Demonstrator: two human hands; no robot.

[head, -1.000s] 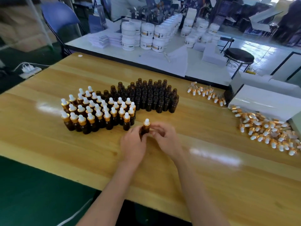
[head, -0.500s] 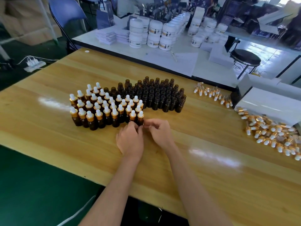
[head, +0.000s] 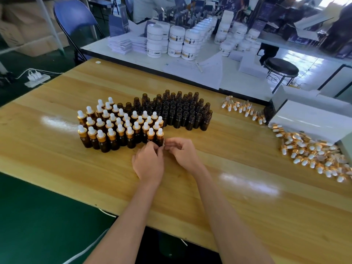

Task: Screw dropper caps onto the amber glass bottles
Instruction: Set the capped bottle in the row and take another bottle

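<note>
Amber capped bottles (head: pixel 112 134) fill the left of the bunch at centre frame, about thirty-three; uncapped bottles (head: pixel 182 111) stand behind and to the right, some fifty, too crowded to count surely. My left hand (head: pixel 148 162) curls its fingers at the foot of the nearest capped bottle (head: pixel 159 137); I cannot tell whether they grip it. My right hand (head: pixel 182 155) lies just beside, loosely curled, holding nothing. Loose dropper caps lie in one row (head: pixel 243 109) and one heap (head: pixel 312 155) at right, by a white box (head: pixel 312 119). All of it sits on a pale wooden table (head: pixel 57 159); in the upper frame are white jars (head: pixel 176 40), one stool (head: pixel 281 68) and one blue chair (head: pixel 74 14).
</note>
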